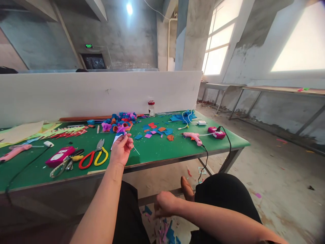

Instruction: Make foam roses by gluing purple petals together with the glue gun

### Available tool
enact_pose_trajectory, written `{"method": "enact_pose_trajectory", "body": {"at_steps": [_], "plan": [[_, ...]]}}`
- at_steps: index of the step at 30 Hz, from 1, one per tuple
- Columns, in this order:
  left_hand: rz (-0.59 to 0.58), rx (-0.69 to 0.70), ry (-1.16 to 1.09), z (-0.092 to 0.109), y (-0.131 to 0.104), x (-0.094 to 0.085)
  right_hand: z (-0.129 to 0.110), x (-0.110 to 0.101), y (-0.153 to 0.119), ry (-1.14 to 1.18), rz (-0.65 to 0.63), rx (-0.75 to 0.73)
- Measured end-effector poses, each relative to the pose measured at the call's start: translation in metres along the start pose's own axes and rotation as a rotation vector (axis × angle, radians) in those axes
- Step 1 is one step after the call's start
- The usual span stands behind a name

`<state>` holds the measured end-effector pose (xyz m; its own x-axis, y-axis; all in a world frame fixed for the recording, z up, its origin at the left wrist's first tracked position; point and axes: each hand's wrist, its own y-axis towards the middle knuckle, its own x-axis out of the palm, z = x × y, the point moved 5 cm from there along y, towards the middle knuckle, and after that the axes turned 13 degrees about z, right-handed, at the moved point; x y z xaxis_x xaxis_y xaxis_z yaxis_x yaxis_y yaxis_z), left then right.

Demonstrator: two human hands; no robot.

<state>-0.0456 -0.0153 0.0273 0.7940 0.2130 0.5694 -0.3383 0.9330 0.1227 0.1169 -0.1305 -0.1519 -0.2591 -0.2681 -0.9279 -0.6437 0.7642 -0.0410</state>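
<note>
Pinched between the thumb and fingers of my left hand (122, 149) is a small purple and blue paper flower (122, 129). A thin wire stem (136, 150) slants out below the fingers. Behind it lies a pile of finished-looking paper flowers (116, 119) in blue, purple and orange. My right hand (166, 204) hangs low between my knees, under the table's front edge. It is blurred and its fingers curl downward, so I cannot make out whether it holds anything. Cut paper pieces (152, 130) in blue, pink and orange lie right of the flowers.
On the green table (152, 149) lie red-and-yellow-handled scissors (95, 154), a pink glue gun (193, 137), another pink glue gun (15, 153), magenta boxes (216, 132), a lidded jar (151, 108) and a white cable (186, 118). A white board (101, 96) stands behind. Paper scraps (170, 230) litter the floor.
</note>
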Motion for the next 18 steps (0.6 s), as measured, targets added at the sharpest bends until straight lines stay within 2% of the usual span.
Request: {"method": "enact_pose_trajectory", "body": {"at_steps": [2, 4, 7, 9, 11, 12, 15, 17, 18], "plan": [[0.004, 0.001, 0.01, 0.001, -0.001, 0.0, -0.006, 0.013, -0.004, -0.069, -0.003, -0.15], [0.009, 0.003, 0.011, 0.002, -0.001, 0.0, -0.009, 0.02, -0.006, -0.125, -0.023, -0.23], [0.007, 0.005, 0.008, 0.003, -0.002, 0.001, -0.011, 0.018, 0.0, -0.215, -0.045, -0.177], [0.002, -0.002, 0.011, 0.003, -0.002, 0.001, -0.015, 0.005, 0.004, -0.242, -0.016, -0.151], [-0.004, -0.008, 0.017, 0.002, -0.003, 0.002, -0.018, -0.019, 0.006, -0.204, 0.055, -0.162], [-0.009, -0.01, 0.019, 0.002, -0.003, 0.002, -0.017, -0.037, 0.006, -0.164, 0.138, -0.161], [-0.023, -0.008, 0.016, 0.001, -0.002, 0.003, 0.005, -0.101, -0.005, -0.109, 0.511, -0.069], [-0.024, -0.006, 0.009, 0.001, -0.002, 0.004, 0.037, -0.138, -0.023, -0.18, 0.761, 0.143], [-0.023, -0.003, 0.006, 0.001, -0.003, 0.004, 0.054, -0.149, -0.034, -0.236, 0.831, 0.269]]}}
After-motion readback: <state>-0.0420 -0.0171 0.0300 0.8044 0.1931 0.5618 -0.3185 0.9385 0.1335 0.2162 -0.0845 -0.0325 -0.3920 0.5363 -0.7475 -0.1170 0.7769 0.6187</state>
